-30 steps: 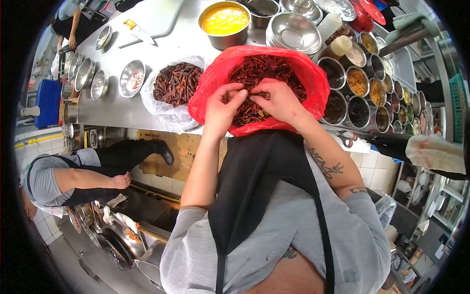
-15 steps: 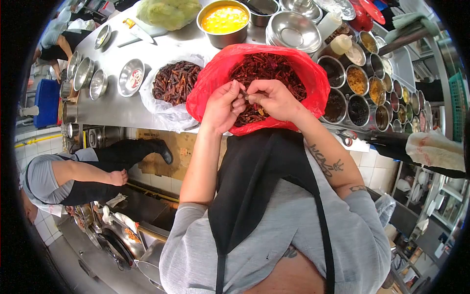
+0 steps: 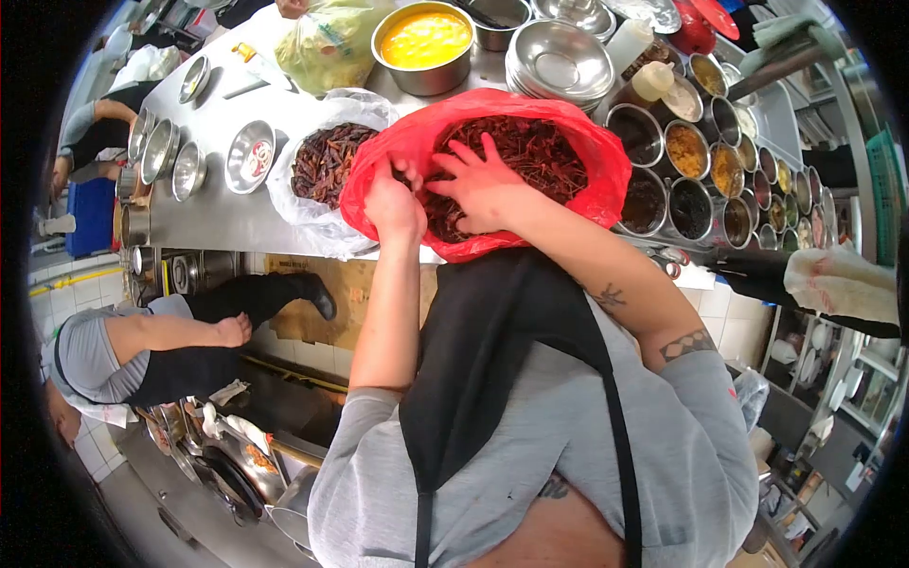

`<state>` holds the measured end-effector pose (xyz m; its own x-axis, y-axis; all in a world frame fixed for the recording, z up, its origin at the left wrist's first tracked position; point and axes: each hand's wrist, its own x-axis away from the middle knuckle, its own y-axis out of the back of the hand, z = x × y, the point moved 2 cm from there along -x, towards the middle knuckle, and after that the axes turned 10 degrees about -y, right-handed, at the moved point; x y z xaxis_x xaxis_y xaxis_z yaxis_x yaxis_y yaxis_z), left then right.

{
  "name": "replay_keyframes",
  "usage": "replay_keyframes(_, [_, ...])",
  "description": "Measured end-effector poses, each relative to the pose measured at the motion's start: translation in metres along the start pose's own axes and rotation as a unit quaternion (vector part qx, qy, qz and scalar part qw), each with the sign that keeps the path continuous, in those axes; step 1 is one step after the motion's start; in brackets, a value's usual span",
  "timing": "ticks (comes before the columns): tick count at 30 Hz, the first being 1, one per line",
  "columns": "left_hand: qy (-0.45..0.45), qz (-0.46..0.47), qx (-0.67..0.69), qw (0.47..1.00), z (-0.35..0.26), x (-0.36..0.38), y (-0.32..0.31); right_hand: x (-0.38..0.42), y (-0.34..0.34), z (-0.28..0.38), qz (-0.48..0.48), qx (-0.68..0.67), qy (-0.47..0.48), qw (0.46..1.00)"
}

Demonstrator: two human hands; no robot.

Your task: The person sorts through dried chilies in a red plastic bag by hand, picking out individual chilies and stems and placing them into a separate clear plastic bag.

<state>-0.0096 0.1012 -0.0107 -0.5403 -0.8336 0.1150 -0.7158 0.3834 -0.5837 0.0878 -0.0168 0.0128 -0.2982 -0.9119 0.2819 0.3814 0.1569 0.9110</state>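
Observation:
In front of me stands a red plastic bag (image 3: 606, 170) with its mouth wide, holding dark red dried chilies (image 3: 540, 156). My right hand (image 3: 485, 189) is inside the mouth, fingers spread over the chilies. At the bag's left side is my left hand (image 3: 395, 201), its fingers curled in toward the thumb; what lies between them, if anything, is hidden. Just left of it, a clear plastic bag (image 3: 308, 222) carries more dried chilies (image 3: 327, 166), darker and glossier.
A pot of yellow liquid (image 3: 426, 40), stacked metal bowls (image 3: 559, 62) and a bag of pale green vegetable (image 3: 327, 47) stand behind. Seasoning tins (image 3: 686, 150) crowd the right. Small bowls (image 3: 251, 156) and a knife (image 3: 270, 71) lie left. A co-worker's arm (image 3: 180, 336) shows lower left.
My hands were together over the red bag, fingertips meeting at something small. Now they are apart: the left shifted left, and the right opened over the chilies. A person's hand appears at the vegetable bag.

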Motion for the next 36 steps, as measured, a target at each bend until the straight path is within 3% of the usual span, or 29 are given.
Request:
replay_keyframes(1, [0.012,-0.028,-0.099,0.995,0.001,0.003,-0.004,-0.003,-0.003,0.0,0.005,0.019,0.002,1.0])
replay_keyframes(4, [0.087,0.099,-0.276,0.952,0.003,0.01,-0.011,-0.003,0.002,-0.004,0.017,0.083,-0.033,0.996])
replay_keyframes(5, [0.047,0.142,-0.292,0.945,0.019,0.003,0.007,0.004,0.01,-0.012,0.023,0.072,-0.039,0.996])
replay_keyframes(9, [-0.055,0.242,-0.511,0.823,0.007,0.005,0.001,0.03,0.019,-0.041,-0.004,-0.006,-0.069,0.998])
replay_keyframes(12, [-0.02,0.284,-0.539,0.793,0.001,0.008,-0.012,0.041,0.024,-0.054,-0.034,-0.125,-0.065,0.989])
replay_keyframes(15, [-0.027,0.34,-0.671,0.659,0.006,0.012,-0.013,0.052,0.02,-0.063,-0.096,-0.208,-0.049,0.972])
replay_keyframes(18, [0.066,0.383,-0.728,0.565,0.022,0.018,-0.016,0.058,0.016,-0.068,-0.124,-0.189,-0.104,0.968])
replay_keyframes(19, [0.036,0.395,-0.714,0.577,0.027,0.015,-0.013,0.058,0.011,-0.069,-0.14,-0.177,-0.135,0.965])
replay_keyframes(21, [-0.001,0.393,-0.618,0.681,0.034,0.012,-0.02,0.059,0.004,-0.07,-0.17,-0.152,-0.197,0.954])
replay_keyframes(22, [-0.019,0.389,-0.566,0.727,0.036,0.013,-0.026,0.059,0.004,-0.071,-0.147,-0.191,-0.176,0.954])
replay_keyframes(23, [-0.044,0.405,-0.55,0.729,0.037,0.015,-0.031,0.058,0.008,-0.074,-0.123,-0.228,-0.154,0.954])
replay_keyframes(24, [-0.012,0.408,-0.525,0.747,0.03,0.017,-0.04,0.058,0.012,-0.076,-0.1,-0.264,-0.132,0.95])
replay_keyframes(27, [0.049,0.406,-0.454,0.791,0.017,0.021,-0.056,0.069,0.024,-0.079,-0.171,-0.185,-0.155,0.955])
replay_keyframes(29, [0.049,0.394,-0.419,0.817,0.012,0.019,-0.053,0.073,0.033,-0.078,-0.205,-0.24,-0.14,0.939])
replay_keyframes(32, [0.038,0.39,-0.409,0.824,0.017,0.017,-0.046,0.075,0.048,-0.066,-0.229,-0.297,-0.126,0.919])
replay_keyframes(36, [0.097,0.394,-0.38,0.831,0.014,0.02,-0.046,0.069,0.047,-0.055,-0.215,-0.367,-0.12,0.897])
